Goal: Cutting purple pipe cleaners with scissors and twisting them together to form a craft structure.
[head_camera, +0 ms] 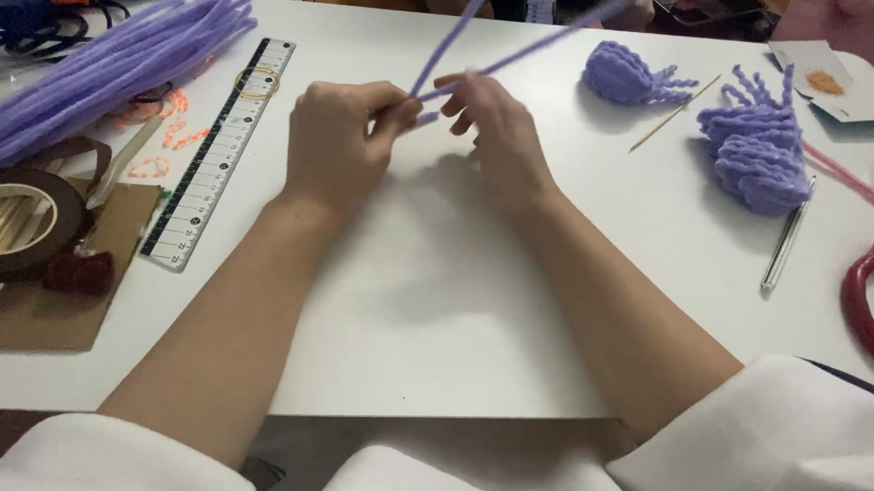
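Stems (502, 54), two long purple pipe cleaners, cross at the white table's (435, 304) middle and fan out toward 12 and 1 o'clock. The joining step seems in hand; the next twist needs a steady pinch. Left hand (336, 143) and right hand (491, 126) are both closed on the crossing.
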